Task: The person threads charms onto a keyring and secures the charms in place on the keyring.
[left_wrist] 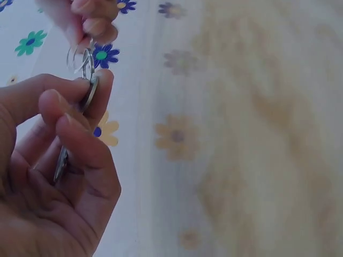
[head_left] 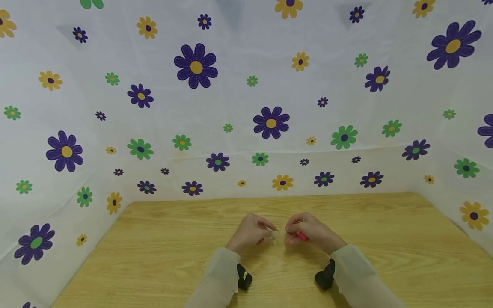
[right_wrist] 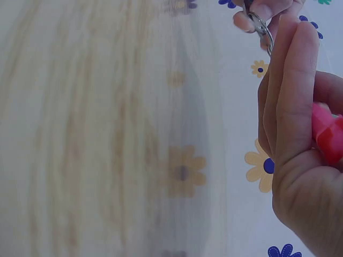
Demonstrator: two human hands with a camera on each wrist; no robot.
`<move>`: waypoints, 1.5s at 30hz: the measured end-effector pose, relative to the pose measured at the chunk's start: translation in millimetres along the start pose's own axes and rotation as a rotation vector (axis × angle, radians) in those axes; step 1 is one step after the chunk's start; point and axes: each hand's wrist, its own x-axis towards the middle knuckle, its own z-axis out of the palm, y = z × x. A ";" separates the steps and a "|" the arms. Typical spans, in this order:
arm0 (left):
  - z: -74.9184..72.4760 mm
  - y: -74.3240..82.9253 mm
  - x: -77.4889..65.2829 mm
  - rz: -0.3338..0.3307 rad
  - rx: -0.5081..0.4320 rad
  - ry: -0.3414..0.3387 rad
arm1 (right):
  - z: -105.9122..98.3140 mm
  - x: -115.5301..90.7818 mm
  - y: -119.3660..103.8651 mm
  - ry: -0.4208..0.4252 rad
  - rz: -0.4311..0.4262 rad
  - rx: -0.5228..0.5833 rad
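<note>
Both hands meet over the middle of the table. In the left wrist view, my left hand (head_left: 250,231) pinches a metal key (left_wrist: 91,96) between thumb and fingers, its lower end (left_wrist: 61,163) showing below them by the palm. Thin metal key rings (left_wrist: 89,64) stand up from the key's top and reach the other hand's fingertips. My right hand (head_left: 310,232) pinches the ring side with thumb and fingers. A pink and red soft-looking piece (right_wrist: 328,134), like a key ring charm, sits within that hand, partly hidden by the fingers.
A wood-grain table (head_left: 161,256) lies under the hands. White cloth walls (head_left: 231,102) printed with purple, green and yellow flowers rise at the back and both sides. Black wrist cameras (head_left: 244,278) are strapped near both light sleeves (head_left: 219,273).
</note>
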 end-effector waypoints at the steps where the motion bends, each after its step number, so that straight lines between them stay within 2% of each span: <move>1: 1.3 0.3 -0.6 0.004 0.009 -0.002 | 0.2 0.2 0.4 0.002 -0.002 0.008; 6: 3.1 4.0 -5.4 -0.010 -0.015 -0.009 | -1.6 0.7 3.6 -0.019 -0.012 0.014; 14: -1.9 6.2 -7.7 -0.029 -0.057 -0.022 | -8.9 1.4 8.3 -0.145 -0.029 0.007; 21: -2.9 5.8 -5.2 -0.044 -0.067 -0.090 | -14.3 1.0 7.9 -0.191 -0.068 -0.048; 26: -3.9 9.3 -4.2 -0.046 -0.094 -0.098 | -13.6 2.0 5.6 -0.197 -0.104 -0.095; 30: -3.9 11.4 -2.5 -0.028 -0.120 -0.094 | -11.9 2.4 4.8 -0.186 -0.099 -0.116; 34: -3.9 9.3 -2.5 -0.003 -0.108 -0.105 | -12.3 2.3 5.7 -0.169 -0.083 -0.104; 41: -5.4 4.1 -3.4 -0.037 -0.132 -0.129 | -12.1 1.9 6.2 -0.110 -0.051 -0.090; 45: -4.8 3.7 -3.2 -0.038 -0.124 -0.112 | -8.4 2.6 5.3 -0.076 -0.040 -0.054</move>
